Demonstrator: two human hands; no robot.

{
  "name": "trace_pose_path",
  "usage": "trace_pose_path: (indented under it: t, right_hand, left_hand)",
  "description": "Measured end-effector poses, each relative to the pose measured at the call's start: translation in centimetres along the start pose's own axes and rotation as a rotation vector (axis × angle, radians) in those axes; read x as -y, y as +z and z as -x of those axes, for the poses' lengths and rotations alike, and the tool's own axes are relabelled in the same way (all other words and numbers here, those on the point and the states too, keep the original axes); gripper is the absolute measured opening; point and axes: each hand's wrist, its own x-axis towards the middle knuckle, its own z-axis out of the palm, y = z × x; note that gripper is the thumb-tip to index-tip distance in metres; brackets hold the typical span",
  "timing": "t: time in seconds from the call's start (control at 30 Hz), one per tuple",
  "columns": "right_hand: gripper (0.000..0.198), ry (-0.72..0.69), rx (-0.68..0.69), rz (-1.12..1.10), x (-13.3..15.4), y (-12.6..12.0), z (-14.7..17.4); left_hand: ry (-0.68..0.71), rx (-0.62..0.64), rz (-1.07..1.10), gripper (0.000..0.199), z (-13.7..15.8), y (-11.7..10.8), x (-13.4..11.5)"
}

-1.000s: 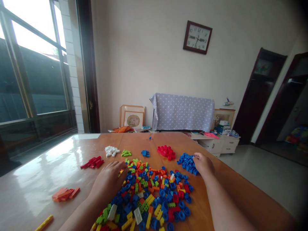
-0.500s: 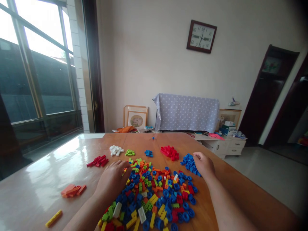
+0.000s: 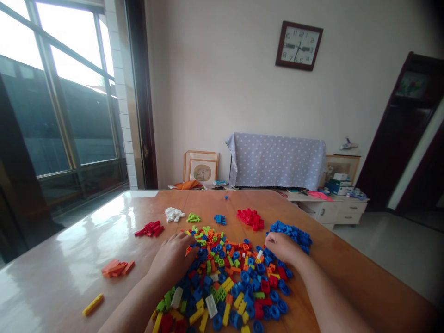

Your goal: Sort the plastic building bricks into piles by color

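A loose heap of mixed toy bricks (image 3: 222, 282), in blue, yellow, green, orange, red and white, covers the table in front of me. My left hand (image 3: 177, 254) rests over the heap's left edge, fingers bent and a little apart. An orange brick (image 3: 189, 250) shows by those fingers; the fingertips are partly hidden. My right hand (image 3: 282, 246) is at the heap's upper right edge with its fingers curled together. What they hold, if anything, is hidden. Just behind it lies a pile of blue bricks (image 3: 293, 233).
Sorted piles ring the heap: dark red bricks (image 3: 150, 228), white bricks (image 3: 174, 214), green bricks (image 3: 193, 218), a few blue bricks (image 3: 219, 219), bright red bricks (image 3: 250, 219) and orange bricks (image 3: 117, 268). One yellow brick (image 3: 93, 305) lies at front left on the wooden table (image 3: 62, 277).
My right hand has moved left from the blue pile to the heap's edge, uncovering more of that pile. My left hand stays over the heap. The view has shifted slightly.
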Motion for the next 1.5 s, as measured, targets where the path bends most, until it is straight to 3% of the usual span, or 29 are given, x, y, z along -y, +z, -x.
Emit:
trace_pose_path:
  t: [0.3,0.57,0.87,1.07,1.27,1.5]
  right_hand:
    - [0.017,-0.166,0.036,-0.139,3.6,1.3,0.3]
    - [0.031,0.062,-0.228,-0.152,-1.4,-0.1,-1.7]
    - [0.031,0.027,-0.188,-0.126,-1.9,1.1,-2.1]
    - [0.033,0.035,-0.184,-0.086,-1.7,0.4,-1.9]
    - [0.038,-0.103,-0.093,-0.120,1.3,0.9,-1.1]
    - [0.030,-0.325,0.027,-0.052,5.4,1.5,0.0]
  left_hand:
    - [0.014,0.031,0.018,0.025,0.1,-0.2,-0.3]
    - [0.038,0.000,0.007,0.025,0.0,0.1,0.0]
    - [0.039,0.001,-0.018,0.026,0.0,0.1,0.0]
    - [0.040,-0.012,-0.013,0.025,0.0,0.3,0.2]
    - [0.040,0.003,0.000,0.027,0.0,0.1,-0.1]
    - [0.016,0.000,-0.011,0.026,0.0,-0.2,-0.2]
